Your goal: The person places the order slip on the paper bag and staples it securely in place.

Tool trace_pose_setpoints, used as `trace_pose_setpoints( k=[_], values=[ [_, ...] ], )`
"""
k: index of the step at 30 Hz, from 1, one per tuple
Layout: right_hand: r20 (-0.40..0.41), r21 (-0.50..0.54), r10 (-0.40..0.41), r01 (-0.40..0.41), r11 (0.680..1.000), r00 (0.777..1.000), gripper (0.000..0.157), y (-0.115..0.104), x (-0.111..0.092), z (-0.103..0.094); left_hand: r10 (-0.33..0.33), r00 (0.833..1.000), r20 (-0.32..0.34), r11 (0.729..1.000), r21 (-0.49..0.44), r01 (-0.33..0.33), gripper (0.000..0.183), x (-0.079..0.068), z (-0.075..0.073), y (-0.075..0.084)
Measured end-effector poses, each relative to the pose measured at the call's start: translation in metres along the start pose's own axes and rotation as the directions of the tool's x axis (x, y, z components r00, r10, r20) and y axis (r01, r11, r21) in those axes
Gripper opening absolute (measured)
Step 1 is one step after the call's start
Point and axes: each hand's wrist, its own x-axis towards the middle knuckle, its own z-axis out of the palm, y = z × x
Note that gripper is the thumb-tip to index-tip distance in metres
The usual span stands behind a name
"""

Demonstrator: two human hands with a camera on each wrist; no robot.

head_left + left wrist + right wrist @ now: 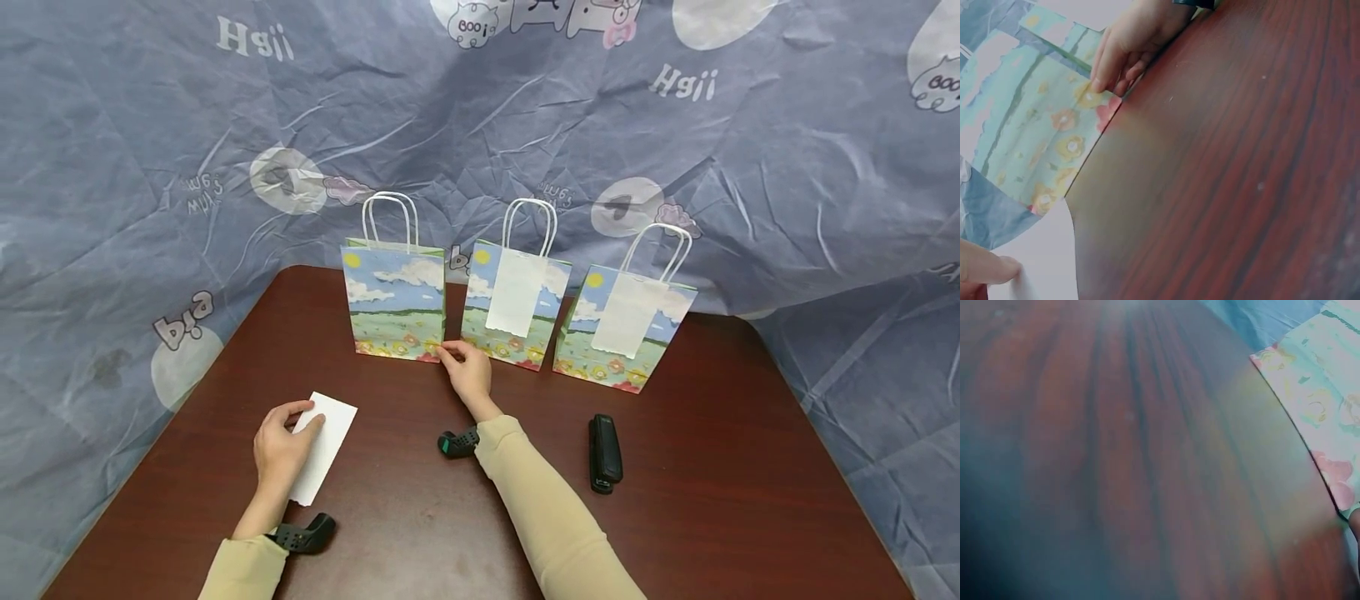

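My left hand (281,446) pinches a white slip of paper (326,446) over the table's left part, thumb on top. In the left wrist view the thumb (991,265) lies on that paper's face. At the lower right corner of the leftmost paper gift bag (397,308), my right hand (471,373) pinches the edge between thumb and fingers. This bag stands upright, printed with sky, meadow and flowers, and has white handles. The right wrist view catches only a fingertip (1355,522) at the bag's corner.
Two matching bags, a middle bag (480,321) and a right bag (577,350), stand beside it, each with a white slip on its front. A black stapler (605,454) lies on the dark wooden table (720,500). Behind hangs a grey-blue printed cloth (450,108).
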Motion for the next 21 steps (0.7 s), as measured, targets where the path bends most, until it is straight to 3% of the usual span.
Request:
trace_pose_setpoints(
  k=[4,10,17,21],
  values=[
    [0.0,0.05,-0.007,0.007,0.999,1.0,0.018,0.001,-0.006,-0.004,0.035,0.998,-0.047,0.999,-0.023,-0.036,0.012,-0.001,0.002,-0.001],
    [0.011,0.094,-0.035,0.034,0.995,0.999,0.017,0.003,-0.012,-0.01,0.064,0.998,-0.03,0.987,-0.146,-0.068,0.022,-0.001,0.005,-0.001],
    [0.019,0.103,-0.044,0.042,0.994,0.999,0.016,0.006,-0.019,-0.017,0.06,0.998,-0.035,0.986,-0.155,-0.064,0.017,-0.001,0.007,-0.001],
    [0.018,0.112,-0.06,0.057,0.992,0.998,0.016,0.007,-0.024,-0.022,0.043,0.998,-0.035,0.977,-0.208,-0.049,0.017,-0.002,0.011,0.002]
  ],
)
